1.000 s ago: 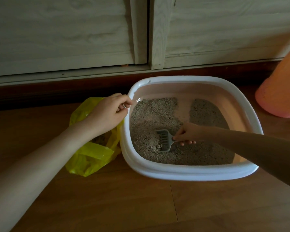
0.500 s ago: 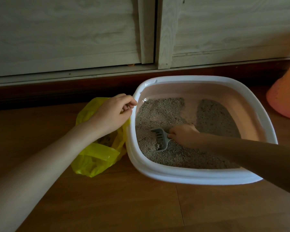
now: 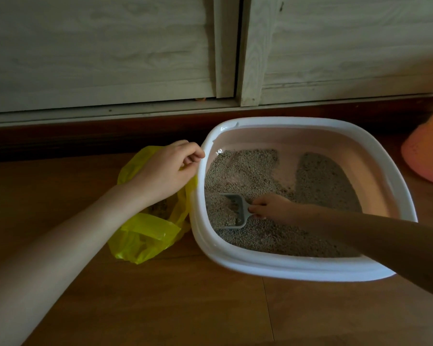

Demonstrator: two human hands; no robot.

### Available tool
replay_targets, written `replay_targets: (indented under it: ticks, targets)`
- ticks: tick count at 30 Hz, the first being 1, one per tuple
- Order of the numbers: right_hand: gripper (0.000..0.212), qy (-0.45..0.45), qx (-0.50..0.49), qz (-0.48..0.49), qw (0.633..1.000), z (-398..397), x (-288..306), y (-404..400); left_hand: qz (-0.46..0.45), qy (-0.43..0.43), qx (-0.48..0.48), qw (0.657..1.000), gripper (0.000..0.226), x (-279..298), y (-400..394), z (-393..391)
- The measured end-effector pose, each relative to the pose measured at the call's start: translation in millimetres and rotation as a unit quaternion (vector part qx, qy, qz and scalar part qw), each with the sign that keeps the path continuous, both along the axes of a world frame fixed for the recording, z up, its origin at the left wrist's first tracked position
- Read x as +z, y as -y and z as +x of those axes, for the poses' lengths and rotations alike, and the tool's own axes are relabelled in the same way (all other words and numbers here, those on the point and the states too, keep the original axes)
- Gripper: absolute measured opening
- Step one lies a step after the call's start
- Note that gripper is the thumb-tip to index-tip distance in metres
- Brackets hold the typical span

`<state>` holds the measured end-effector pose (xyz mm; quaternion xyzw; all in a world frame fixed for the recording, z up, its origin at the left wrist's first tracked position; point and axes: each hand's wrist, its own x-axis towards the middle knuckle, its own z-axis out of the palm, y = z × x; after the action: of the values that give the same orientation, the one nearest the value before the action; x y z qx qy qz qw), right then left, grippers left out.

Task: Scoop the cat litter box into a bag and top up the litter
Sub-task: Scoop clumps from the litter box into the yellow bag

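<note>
Left arm comes in from bottom-left across the wood floor (image 3: 160,308). Yellow bag (image 3: 145,236) lies crumpled on the floor, touching the left outer wall of the litter box; its mouth faces up, some grey grains visible inside. Left hand (image 3: 168,168) sits over the bag's upper edge, right at the box rim, fingers curled in with thumb against fingertips. Looks like a pinch on the bag's edge, but the contact itself is hidden, so cannot tell for sure.

Litter box (image 3: 273,267): white rim, pinkish inside, on the floor in front of pale wood-grain doors (image 3: 98,53). Litter (image 3: 318,176) is thin and uneven, with 1 bare strip of floor pan showing through the middle toward the back wall.

Scoop (image 3: 234,212): grey, slotted, down in the litter at the left-front part of the box, head pointing left, litter lying in it. Right hand (image 3: 273,207) is clamped on the scoop handle, fingers wrapped round it, arm entering from the right over the box rim.

Far right edge: part of an orange-pink thing (image 3: 428,156) on the floor, cut off by the frame, apart from the box.
</note>
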<state>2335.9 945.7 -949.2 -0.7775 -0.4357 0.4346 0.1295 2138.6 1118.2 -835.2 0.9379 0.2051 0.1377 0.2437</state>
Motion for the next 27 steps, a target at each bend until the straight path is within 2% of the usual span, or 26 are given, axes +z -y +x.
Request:
replay_targets:
  ticks: [12, 16, 23, 27]
  targets:
    - [0.039, 0.031, -0.125, 0.031, 0.991, 24.0, 39.0, 30.7, 0.008, -0.007, -0.008, 1.0, 0.02, 4.5, 10.6, 6.5]
    - [0.038, 0.038, -0.108, 0.029, 0.993, 26.8, 52.6, 37.9, -0.003, 0.003, -0.021, 1.0, 0.019, 7.1, 15.9, 9.2]
    - [0.034, 0.058, -0.145, 0.035, 0.987, 29.8, 64.8, 46.3, -0.016, 0.01, -0.03, 0.999, 0.019, 10.2, 22.5, 9.5]
    - [0.035, 0.065, -0.139, 0.032, 0.988, 28.9, 70.8, 48.7, 0.025, 0.006, -0.039, 0.999, 0.017, 4.6, 20.0, 7.3]
